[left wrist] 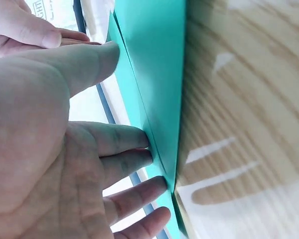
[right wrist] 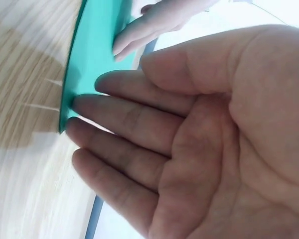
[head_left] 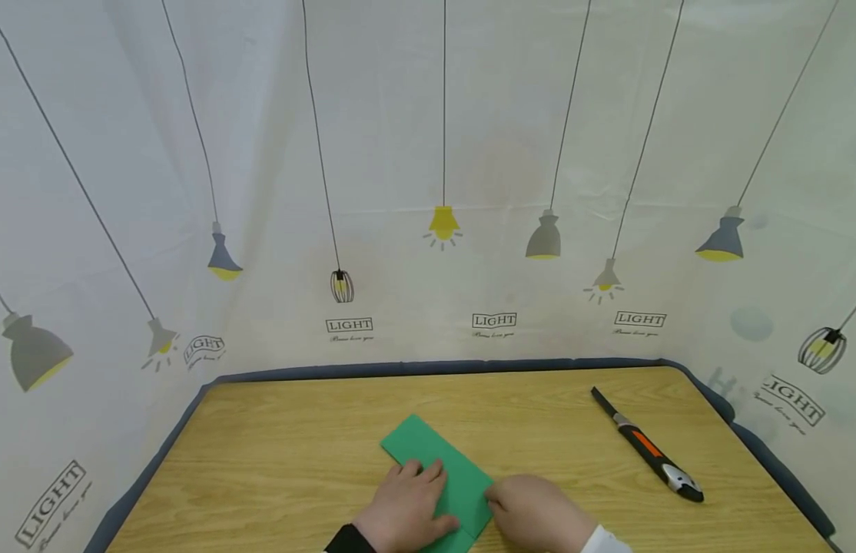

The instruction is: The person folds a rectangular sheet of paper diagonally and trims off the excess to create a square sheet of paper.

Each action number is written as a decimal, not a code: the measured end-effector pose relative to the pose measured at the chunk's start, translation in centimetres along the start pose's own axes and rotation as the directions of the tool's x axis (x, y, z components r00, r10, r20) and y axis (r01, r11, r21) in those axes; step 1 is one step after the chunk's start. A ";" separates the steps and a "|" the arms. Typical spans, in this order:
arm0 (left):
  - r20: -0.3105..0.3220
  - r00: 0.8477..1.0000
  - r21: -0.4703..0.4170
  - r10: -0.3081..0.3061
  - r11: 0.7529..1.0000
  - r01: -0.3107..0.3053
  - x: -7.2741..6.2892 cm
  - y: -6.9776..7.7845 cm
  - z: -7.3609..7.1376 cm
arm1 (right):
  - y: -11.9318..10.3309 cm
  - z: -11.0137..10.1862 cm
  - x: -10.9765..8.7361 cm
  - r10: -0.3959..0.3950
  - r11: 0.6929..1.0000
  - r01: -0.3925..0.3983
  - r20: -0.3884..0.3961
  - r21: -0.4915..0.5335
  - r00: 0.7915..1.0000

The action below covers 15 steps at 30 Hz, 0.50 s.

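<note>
A folded sheet of green paper lies slanted on the table, its layers and a long fold line visible in the left wrist view. My left hand rests on the paper with fingers spread and the fingertips touching its surface. At the paper's right edge is my right hand; in the right wrist view its fingers are nearly straight, with some fingertips touching the paper near a corner. The right thumb lies against the index finger, and no paper shows between them.
A knife-like tool with a black and orange handle and a narrow dark blade lies on the right side of the wooden table. Behind and around the table hangs a white cloth printed with lamps.
</note>
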<state>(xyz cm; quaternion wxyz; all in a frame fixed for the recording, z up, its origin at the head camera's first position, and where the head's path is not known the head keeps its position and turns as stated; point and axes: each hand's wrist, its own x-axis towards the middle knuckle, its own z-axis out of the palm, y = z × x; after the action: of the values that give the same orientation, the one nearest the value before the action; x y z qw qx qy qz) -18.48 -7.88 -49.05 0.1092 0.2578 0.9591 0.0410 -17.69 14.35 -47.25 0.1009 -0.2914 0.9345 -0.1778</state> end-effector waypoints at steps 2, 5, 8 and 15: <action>-0.004 1.000 -0.001 0.001 1.000 -0.001 0.1 0.0 -0.1 | -0.1 0.0 0.1 -0.025 1.000 0.025 -0.003 0.011 1.000; -0.012 1.000 0.005 0.010 1.000 -0.010 0.2 0.0 -0.3 | 0.0 0.0 0.5 -0.054 0.998 0.054 -0.001 0.009 0.999; -0.013 1.000 0.017 0.023 1.000 -0.022 0.3 -0.1 -0.4 | 0.2 0.1 1.0 -0.058 0.998 0.058 0.020 0.014 0.998; 0.019 0.999 0.002 0.041 0.999 -0.041 0.8 -0.2 -0.6 | 0.1 0.6 1.7 -0.066 0.998 0.066 0.043 0.002 0.997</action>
<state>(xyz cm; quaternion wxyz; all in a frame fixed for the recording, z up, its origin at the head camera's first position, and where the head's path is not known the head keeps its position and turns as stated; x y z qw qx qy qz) -19.40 -7.65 -48.63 0.1171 0.2781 0.9526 0.0395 -18.93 13.32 -48.02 0.1152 -0.3258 0.9220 -0.1748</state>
